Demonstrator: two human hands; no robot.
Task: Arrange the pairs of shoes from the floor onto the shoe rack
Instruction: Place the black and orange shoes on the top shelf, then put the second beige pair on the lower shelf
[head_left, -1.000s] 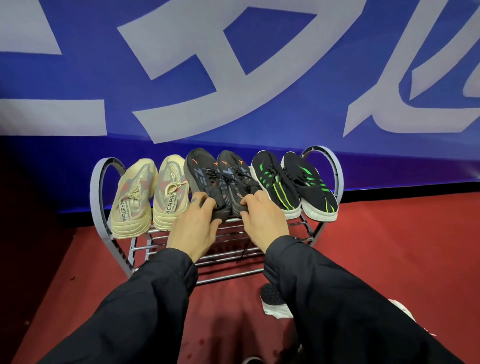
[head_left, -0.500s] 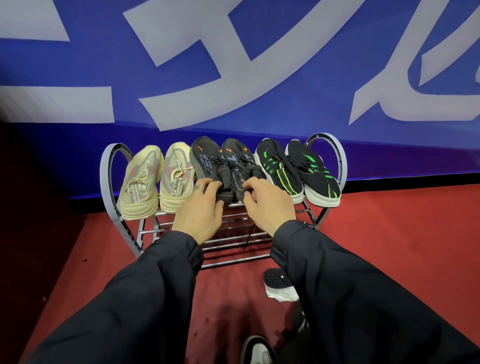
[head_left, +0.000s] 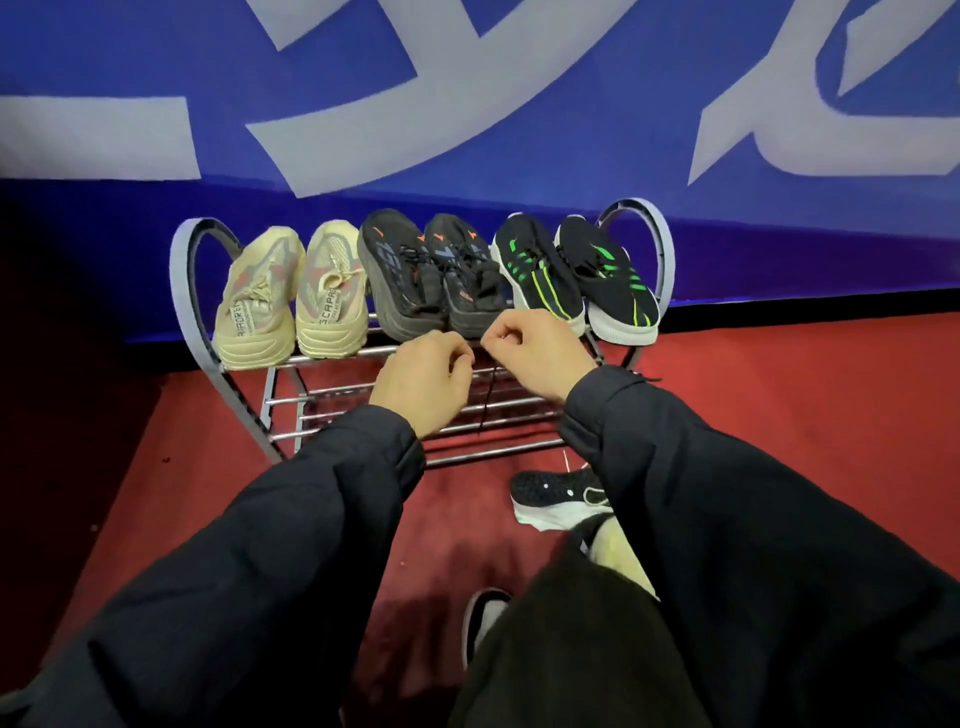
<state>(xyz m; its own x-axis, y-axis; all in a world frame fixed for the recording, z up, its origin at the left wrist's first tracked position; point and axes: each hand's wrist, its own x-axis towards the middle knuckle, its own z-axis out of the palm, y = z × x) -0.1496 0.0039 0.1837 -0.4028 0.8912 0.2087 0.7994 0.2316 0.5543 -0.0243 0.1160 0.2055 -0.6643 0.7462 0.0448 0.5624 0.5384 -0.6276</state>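
The rack (head_left: 192, 291) stands against the blue wall (head_left: 519, 104) on the red floor (head_left: 805, 415). Its top shelf carries three pairs, left to right: beige shoes (head_left: 291, 296), black shoes (head_left: 431, 275), green-striped shoes (head_left: 571, 280). My forearms extend forward. My left hand (head_left: 421, 379) and right hand (head_left: 540, 353) hover near the black shoes' heels, fingers curled, holding nothing visible. One black-and-white shoe (head_left: 556, 499) lies on the floor.

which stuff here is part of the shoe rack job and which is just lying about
Part of the job:
- shoe rack
- beige pair
- black and orange pair
- black and green pair
- left hand
- right hand

Just there:
- blue banner
- red floor
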